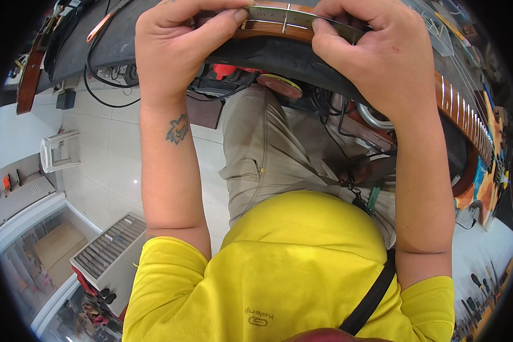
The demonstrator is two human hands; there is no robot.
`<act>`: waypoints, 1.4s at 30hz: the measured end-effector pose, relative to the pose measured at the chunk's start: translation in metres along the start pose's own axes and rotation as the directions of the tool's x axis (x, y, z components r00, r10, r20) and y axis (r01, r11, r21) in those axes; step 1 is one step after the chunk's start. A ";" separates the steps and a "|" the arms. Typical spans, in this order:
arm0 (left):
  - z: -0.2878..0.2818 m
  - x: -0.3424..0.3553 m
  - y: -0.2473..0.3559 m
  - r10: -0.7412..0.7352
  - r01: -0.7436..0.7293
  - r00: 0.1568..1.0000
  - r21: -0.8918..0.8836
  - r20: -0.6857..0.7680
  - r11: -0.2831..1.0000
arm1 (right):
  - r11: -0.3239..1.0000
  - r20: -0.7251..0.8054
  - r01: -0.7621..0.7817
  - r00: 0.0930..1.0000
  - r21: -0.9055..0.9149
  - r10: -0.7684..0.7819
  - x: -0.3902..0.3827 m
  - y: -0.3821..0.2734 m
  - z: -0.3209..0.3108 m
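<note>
A metal ruler [271,13] with engraved marks lies along a brown wooden fretted neck [302,31], crossing a bright fret. My left hand [179,43] pinches the ruler's left end between thumb and fingers. Toward its right end, my right hand [379,54] grips it with a bent thumb and curled fingers, which partly hide it. The neck rests over a dark padded bench edge [268,51]. At the right, a fretboard [461,111] with many bright frets leads to a colourful guitar body [484,182]; my right arm hides whether it joins the neck.
Black cables [88,77] loop off the bench at left. Below its edge is a round reddish disc [280,85]. A white stool [60,151] and a slotted box [109,245] stand on the left. Hand tools [479,290] line the lower right.
</note>
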State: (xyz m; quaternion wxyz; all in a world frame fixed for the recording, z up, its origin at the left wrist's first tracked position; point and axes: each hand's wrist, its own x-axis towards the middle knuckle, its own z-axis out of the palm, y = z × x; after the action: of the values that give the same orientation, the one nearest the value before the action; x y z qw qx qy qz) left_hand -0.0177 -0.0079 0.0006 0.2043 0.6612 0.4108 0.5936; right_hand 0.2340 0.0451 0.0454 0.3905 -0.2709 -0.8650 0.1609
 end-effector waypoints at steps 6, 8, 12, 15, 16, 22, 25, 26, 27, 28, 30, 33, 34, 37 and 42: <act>-0.003 -0.001 -0.005 -0.018 0.017 1.000 -0.080 -0.020 0.997 | 0.993 -0.095 0.098 0.991 0.063 -0.092 -0.002 -0.013 -0.001; -0.005 0.000 -0.011 0.077 -0.078 0.997 -0.097 -0.017 0.992 | 0.990 -0.060 0.098 0.994 0.103 -0.092 -0.002 -0.001 0.001; -0.008 0.000 -0.011 0.056 -0.053 0.998 -0.097 0.024 0.994 | 0.994 -0.053 0.056 0.997 0.090 -0.052 -0.002 -0.004 0.001; -0.008 0.000 -0.010 0.076 -0.073 0.997 -0.095 0.030 0.993 | 0.994 0.026 -0.020 1.000 0.105 0.017 0.001 -0.005 -0.002; -0.006 0.000 -0.005 0.051 -0.048 0.998 -0.086 0.035 0.995 | 0.996 0.027 0.014 1.000 0.083 -0.016 0.000 -0.003 -0.002; -0.005 -0.001 -0.001 -0.008 0.011 0.999 -0.103 0.032 0.995 | 0.997 -0.011 0.023 1.000 0.073 -0.022 -0.005 0.000 0.005; -0.008 -0.001 -0.007 0.020 -0.016 0.999 -0.100 0.043 0.995 | 0.996 0.013 0.025 1.000 0.084 -0.026 -0.002 0.000 0.002; -0.009 -0.001 -0.010 0.053 -0.050 0.998 -0.087 0.037 0.995 | 0.996 0.032 0.036 0.999 0.082 -0.039 0.000 -0.001 0.001; -0.007 0.000 -0.008 0.054 -0.050 0.998 -0.089 0.038 0.995 | 0.996 0.032 0.035 0.999 0.080 -0.038 -0.001 -0.001 0.001; -0.006 0.001 -0.005 0.025 -0.021 0.999 -0.091 0.037 0.996 | 0.992 0.013 0.012 1.000 0.123 -0.013 -0.001 -0.001 0.002; -0.005 0.002 -0.003 -0.001 0.004 0.999 -0.093 0.037 0.996 | 0.987 -0.007 -0.009 1.000 0.163 0.010 -0.001 0.000 0.001; -0.011 0.001 -0.012 -0.010 0.010 1.000 -0.020 0.016 1.000 | 0.995 -0.005 0.002 1.000 0.099 -0.001 -0.003 -0.003 0.001; -0.024 -0.003 -0.025 -0.033 0.025 0.998 -0.133 -0.053 0.991 | 0.981 -0.117 -0.069 0.989 0.180 0.091 -0.002 -0.012 0.009; -0.026 0.006 -0.027 -0.203 0.107 0.961 -0.422 -0.189 0.900 | 0.758 -0.070 -0.296 0.910 0.581 0.409 0.001 0.000 -0.003; -0.025 0.049 -0.011 -0.381 0.357 0.894 -0.137 -0.237 0.924 | 0.543 -0.216 -0.159 0.798 0.825 0.562 0.006 0.034 -0.016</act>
State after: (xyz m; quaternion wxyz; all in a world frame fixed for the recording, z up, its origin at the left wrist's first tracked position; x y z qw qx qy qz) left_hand -0.0467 0.0312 0.0280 0.2873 0.4781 0.5249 0.6430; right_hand 0.2543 0.0769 0.0422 0.6158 -0.2841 -0.5135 0.5258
